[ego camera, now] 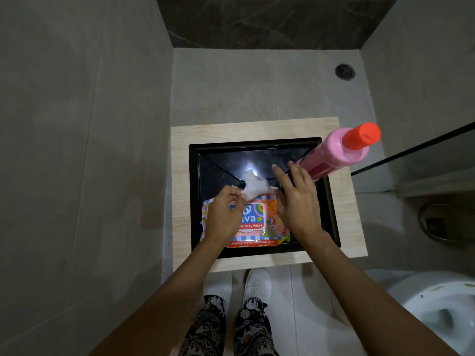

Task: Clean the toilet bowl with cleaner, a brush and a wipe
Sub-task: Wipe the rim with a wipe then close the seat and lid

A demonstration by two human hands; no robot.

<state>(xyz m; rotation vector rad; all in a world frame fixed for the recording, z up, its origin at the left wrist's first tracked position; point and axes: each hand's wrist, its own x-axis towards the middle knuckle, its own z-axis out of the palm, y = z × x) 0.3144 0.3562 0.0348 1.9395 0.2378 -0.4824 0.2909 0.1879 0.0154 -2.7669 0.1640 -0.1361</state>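
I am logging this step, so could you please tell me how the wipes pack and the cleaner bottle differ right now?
The wipes pack lies flat; the cleaner bottle stands upright. The pack is open, with the left hand pinching a wipe; the bottle is capped and untouched. Both sit in the black tray.

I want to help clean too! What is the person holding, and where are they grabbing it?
The left hand pinches the white wipe by its left edge; the right hand holds nothing.

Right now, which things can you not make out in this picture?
Head view only:
- Colourful baby wipes pack: opening hidden by left hand and white wipe.
- White toilet bowl: cut off by the frame edge.
- Pink cleaner bottle: base hidden behind right hand.
- Brush: not visible.
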